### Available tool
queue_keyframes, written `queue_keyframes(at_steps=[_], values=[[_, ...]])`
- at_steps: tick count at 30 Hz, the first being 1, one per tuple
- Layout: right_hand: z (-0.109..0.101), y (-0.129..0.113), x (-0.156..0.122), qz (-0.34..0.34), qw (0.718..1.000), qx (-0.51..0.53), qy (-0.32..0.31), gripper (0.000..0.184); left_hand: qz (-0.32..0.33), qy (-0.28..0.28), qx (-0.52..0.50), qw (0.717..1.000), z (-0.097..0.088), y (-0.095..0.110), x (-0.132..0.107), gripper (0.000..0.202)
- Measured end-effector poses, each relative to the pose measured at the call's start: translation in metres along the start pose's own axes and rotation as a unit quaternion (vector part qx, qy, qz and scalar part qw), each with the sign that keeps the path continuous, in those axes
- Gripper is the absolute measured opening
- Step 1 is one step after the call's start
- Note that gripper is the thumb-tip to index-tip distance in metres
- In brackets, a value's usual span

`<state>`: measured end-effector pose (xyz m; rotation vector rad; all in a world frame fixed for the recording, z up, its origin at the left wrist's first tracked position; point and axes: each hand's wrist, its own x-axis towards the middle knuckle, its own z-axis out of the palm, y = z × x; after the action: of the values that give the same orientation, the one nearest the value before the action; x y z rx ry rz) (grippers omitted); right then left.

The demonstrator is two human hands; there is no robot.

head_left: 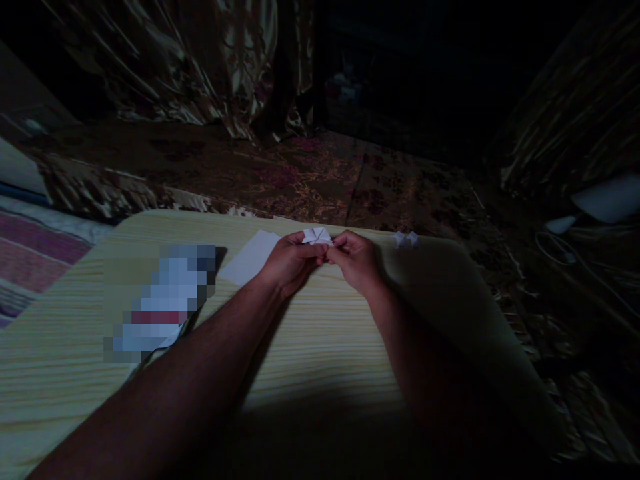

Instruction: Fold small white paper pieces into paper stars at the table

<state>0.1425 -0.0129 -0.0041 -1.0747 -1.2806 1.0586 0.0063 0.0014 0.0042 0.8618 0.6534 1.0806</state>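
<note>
White folded paper piece (317, 235) is up over the far side of a pale, wood-grained counter (310, 347) with rounded corners. Left on this surface lies a pixelated, bluish-white object with a red band (173, 287). The left hand (295, 261) and right hand (354, 257) both pinch the piece between their fingers. Flat white paper (247, 259) lies just beside the left one; two small white folded paper shapes (399, 239) sit near the far edge, at right.
</note>
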Motion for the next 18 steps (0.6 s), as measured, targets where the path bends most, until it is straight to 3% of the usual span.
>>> queue_keyframes(at_steps=[18], values=[[0.0027,-0.0017,-0.0007,-0.008,1.0,0.002,-0.006,0.015,0.001,0.027,-0.019,0.999,0.0062,0.0024,0.0006,0.014]])
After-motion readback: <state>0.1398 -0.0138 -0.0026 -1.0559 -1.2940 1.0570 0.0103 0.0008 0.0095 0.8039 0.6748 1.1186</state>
